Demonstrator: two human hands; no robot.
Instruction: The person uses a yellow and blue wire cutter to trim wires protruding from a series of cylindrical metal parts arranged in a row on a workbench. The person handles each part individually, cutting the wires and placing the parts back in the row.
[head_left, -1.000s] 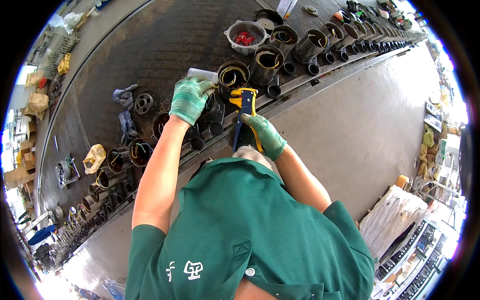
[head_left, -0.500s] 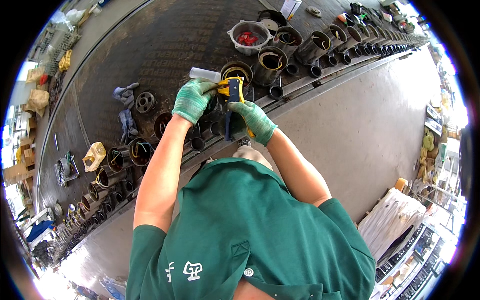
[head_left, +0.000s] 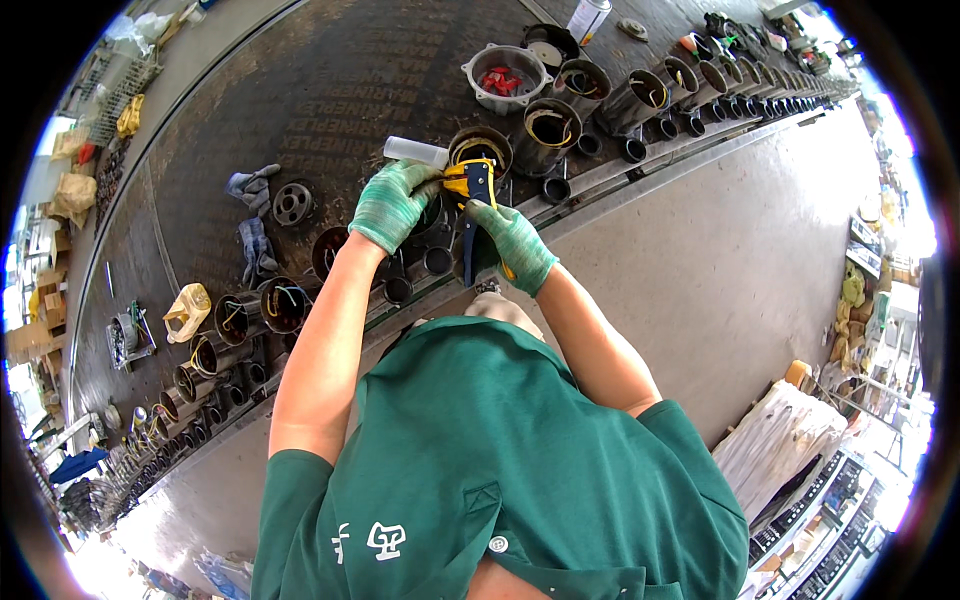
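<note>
In green-dusted work gloves, both my hands meet over the row of metal cylinders. My right hand (head_left: 515, 243) is wrapped round the handles of a yellow and dark blue wire stripper (head_left: 481, 182). My left hand (head_left: 392, 203) is closed, its fingertips pinched against the tool's yellow head; what they hold is hidden. Just beyond the tool stands an open metal cylinder (head_left: 480, 146) with wires inside. A translucent white tube (head_left: 416, 152) lies on the bench beside my left fingers.
A round metal housing (head_left: 503, 104) holds small red pieces. More wired cylinders (head_left: 548, 128) line the bench edge both ways. Grey cloth gloves (head_left: 253, 188), a round metal part (head_left: 293, 204) and a cut-open yellowish plastic container (head_left: 187, 312) lie left. A spray can (head_left: 588, 18) stands far back.
The wire stripper and my right hand have shifted slightly right and nearer me. My left hand stays closed by the tool's head. The view has moved a little.
</note>
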